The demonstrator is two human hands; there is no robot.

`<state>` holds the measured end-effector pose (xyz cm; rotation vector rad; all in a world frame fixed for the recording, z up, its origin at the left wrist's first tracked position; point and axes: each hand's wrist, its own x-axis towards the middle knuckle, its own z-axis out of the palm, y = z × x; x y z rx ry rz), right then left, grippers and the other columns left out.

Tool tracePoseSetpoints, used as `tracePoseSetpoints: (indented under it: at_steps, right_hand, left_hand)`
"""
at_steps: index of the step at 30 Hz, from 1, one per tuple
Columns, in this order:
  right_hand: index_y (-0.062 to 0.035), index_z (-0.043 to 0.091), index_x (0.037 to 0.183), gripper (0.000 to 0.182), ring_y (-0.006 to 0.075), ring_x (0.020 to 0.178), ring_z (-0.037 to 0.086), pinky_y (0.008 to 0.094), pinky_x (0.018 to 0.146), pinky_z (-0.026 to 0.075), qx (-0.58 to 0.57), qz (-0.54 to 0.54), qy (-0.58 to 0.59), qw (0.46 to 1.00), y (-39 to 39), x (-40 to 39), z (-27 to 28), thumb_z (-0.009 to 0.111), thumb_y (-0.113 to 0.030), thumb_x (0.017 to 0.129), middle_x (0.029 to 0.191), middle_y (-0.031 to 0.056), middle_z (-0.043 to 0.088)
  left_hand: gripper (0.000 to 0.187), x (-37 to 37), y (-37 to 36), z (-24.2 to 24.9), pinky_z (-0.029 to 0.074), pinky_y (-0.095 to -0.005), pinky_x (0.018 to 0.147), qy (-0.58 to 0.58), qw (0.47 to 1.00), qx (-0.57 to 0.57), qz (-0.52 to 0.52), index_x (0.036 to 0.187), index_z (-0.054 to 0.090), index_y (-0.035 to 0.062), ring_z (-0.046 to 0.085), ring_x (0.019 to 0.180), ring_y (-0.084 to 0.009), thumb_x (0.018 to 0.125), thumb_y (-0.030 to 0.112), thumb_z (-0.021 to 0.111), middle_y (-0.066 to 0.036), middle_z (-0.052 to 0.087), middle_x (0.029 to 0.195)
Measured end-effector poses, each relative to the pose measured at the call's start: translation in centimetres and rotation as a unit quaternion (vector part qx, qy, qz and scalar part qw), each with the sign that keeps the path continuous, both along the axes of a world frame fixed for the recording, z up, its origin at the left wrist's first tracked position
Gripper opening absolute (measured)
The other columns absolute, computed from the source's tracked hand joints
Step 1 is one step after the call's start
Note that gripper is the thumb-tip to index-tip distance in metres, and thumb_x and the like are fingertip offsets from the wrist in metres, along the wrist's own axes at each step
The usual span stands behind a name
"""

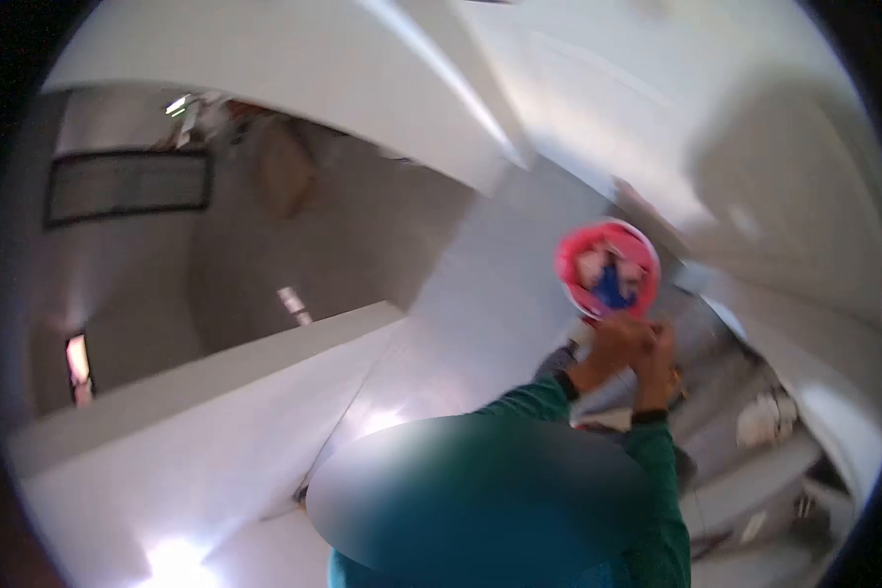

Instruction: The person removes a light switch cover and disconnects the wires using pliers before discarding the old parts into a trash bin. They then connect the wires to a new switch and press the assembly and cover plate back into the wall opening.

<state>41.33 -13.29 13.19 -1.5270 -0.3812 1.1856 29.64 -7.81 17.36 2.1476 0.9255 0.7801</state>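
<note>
My left hand (605, 355) and my right hand (656, 361) are brought together in front of me, fingertips meeting. Their fingers look pinched closed; anything between them is too small or blurred to make out. Just beyond the hands stands a round bin (569, 259) with a pink-red lining and a pale rim. Inside it lie crumpled pinkish scraps and a blue piece (612, 285). Both my forearms are in green sleeves with dark cuffs.
A low white wall (255, 392) runs along the left. Beyond it is a darker floor with a brown object (286, 169) and a dark-framed panel (127, 186). Pale panels rise on the right. A whitish bundle (766, 418) lies at lower right.
</note>
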Motion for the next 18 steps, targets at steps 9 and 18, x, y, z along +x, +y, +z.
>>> tracePoseSetpoints:
  at_steps: [9,18]
  right_hand:
    - [-0.0128,0.043,0.07,0.039,0.0177,0.051,0.044,0.0329,0.048,0.041,-0.096,-0.324,0.347,0.875,1.4,-0.1,0.7,0.044,-0.039,0.099,0.06,0.002,0.045]
    - [-0.0132,0.05,0.073,0.027,0.0138,0.052,0.044,0.0282,0.048,0.038,-0.075,-0.279,0.324,0.901,-1.3,2.8,2.1,0.052,-0.031,0.094,0.065,0.002,0.049]
  left_hand:
    - [0.021,0.2,0.5,3.3,0.053,-0.0357,0.066,-0.021,0.995,-0.097,0.026,0.1,0.069,0.0118,0.067,0.078,-0.024,0.079,0.014,0.069,-0.008,0.069,0.087]
    - [0.033,-2.5,3.7,-15.1,0.052,-0.0345,0.072,0.129,0.94,-0.273,0.161,0.103,0.065,0.0002,0.067,0.082,-0.0253,0.087,0.03,0.064,-0.017,0.067,0.092]
